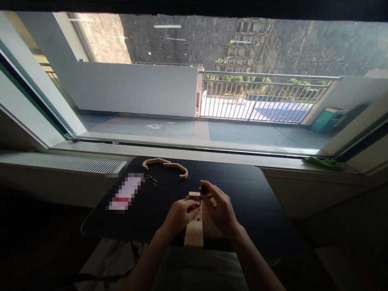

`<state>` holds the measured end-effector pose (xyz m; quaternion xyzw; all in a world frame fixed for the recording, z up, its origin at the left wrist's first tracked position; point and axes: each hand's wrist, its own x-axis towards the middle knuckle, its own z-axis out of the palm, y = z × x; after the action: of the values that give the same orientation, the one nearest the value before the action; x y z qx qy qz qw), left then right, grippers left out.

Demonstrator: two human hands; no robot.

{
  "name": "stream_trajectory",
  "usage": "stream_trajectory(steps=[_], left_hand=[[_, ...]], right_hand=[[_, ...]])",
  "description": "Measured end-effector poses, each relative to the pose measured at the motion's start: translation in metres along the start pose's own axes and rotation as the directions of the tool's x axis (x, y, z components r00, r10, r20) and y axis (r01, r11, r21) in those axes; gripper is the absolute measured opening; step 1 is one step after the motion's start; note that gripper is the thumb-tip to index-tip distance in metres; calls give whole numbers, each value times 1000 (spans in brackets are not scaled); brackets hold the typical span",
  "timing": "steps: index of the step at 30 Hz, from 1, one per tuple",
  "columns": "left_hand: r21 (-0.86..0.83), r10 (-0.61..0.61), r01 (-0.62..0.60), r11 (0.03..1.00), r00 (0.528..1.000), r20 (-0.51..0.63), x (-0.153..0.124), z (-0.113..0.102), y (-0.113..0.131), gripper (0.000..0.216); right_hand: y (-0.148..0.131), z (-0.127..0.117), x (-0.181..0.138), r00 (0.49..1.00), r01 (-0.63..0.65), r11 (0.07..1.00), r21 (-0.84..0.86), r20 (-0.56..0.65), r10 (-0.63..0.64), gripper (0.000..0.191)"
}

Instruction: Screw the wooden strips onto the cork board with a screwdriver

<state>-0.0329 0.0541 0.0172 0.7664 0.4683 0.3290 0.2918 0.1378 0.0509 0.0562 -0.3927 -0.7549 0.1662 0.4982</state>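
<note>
Handle [203,189] sits in right grip [222,204], near wooden strips [194,234].

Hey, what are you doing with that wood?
A person's left hand is on a pale wooden piece at the near edge of the black table. The right hand pinches a small dark thing, maybe a tool handle, just above the wood. Farther back lie two curved wooden pieces and some small screws or nails.
</note>
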Motion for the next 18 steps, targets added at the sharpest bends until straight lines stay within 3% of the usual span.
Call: stream_trajectory(steps=[18], left_hand=[[1,28,-28,1000,1000,-10,-1,3,-8,19]], right_hand=[[-1,-5,5,996,74,996,-50,44,-72,56]])
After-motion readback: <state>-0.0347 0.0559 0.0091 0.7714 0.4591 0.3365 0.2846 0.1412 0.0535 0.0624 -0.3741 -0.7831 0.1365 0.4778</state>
